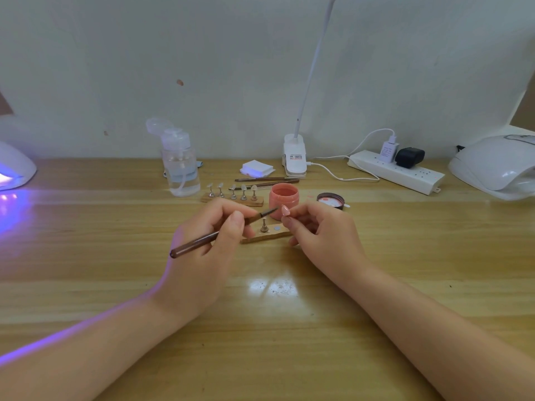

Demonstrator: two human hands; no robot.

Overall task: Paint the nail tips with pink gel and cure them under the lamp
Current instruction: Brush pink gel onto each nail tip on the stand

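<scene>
My left hand [212, 244] grips a thin brown brush [202, 241], its bristle end pointing right toward a pink nail tip [285, 210]. My right hand [318, 230] pinches that tip just above a small wooden holder [267, 235] with one metal stand on it. Behind stands an open pink gel jar [283, 198], its lid [331, 200] lying to the right. A second wooden holder [233, 199] carries several clear nail tips on stands. One curing lamp [14, 169] glows violet at the far left; another white lamp [498, 166] sits at the far right.
A clear pump bottle [181, 166] stands at the back left of centre. Two spare brushes [266, 182], a stack of white pads [256, 168], a clip-on desk lamp [295, 154] and a power strip [396, 172] with plugs line the wall.
</scene>
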